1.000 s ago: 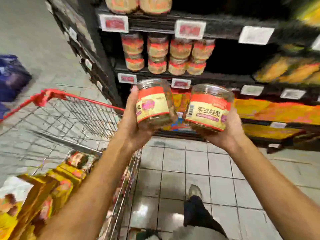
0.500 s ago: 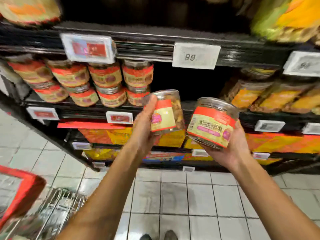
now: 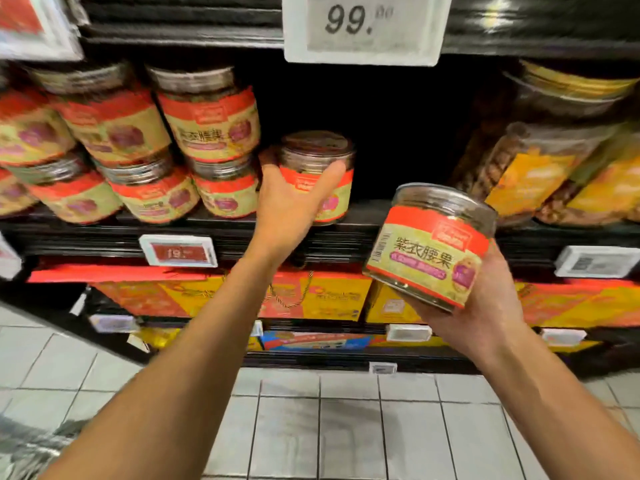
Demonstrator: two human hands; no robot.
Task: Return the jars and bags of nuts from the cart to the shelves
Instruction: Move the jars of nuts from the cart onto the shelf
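placement looked to be the step in hand. the left hand [image 3: 294,202] held the left jar [image 3: 320,161] from the front, with its thumb laid up the right side and its fingers [image 3: 270,168] curled round the left, so the jar was pinched between them. the jar stood upright at the front edge of the shelf [image 3: 360,220]. it was just right of the stack [image 3: 207,123] and in the dark gap between the stack and the bags [image 3: 540,174]. whether its base already bore on the shelf could not be told.

the right hand [image 3: 485,306] gripped the right jar [image 3: 429,251] from below, fingers wrapped under the base and thumb up the right side. that jar hung tilted in front of the shelf, lower than the left jar and apart from it.

done well, the left jar needed to be set flat and slid straight back, label outward, until its whole base was past the lip. the thumb and fingers should only have let go once it stood by itself. a sideways nudge risked knocking the stack, which was two jars high, so the push had to go rearward and not leftward. the right jar wanted levelling before it followed, and it had to stay clear of the left arm. the gap looked wide enough for both jars.
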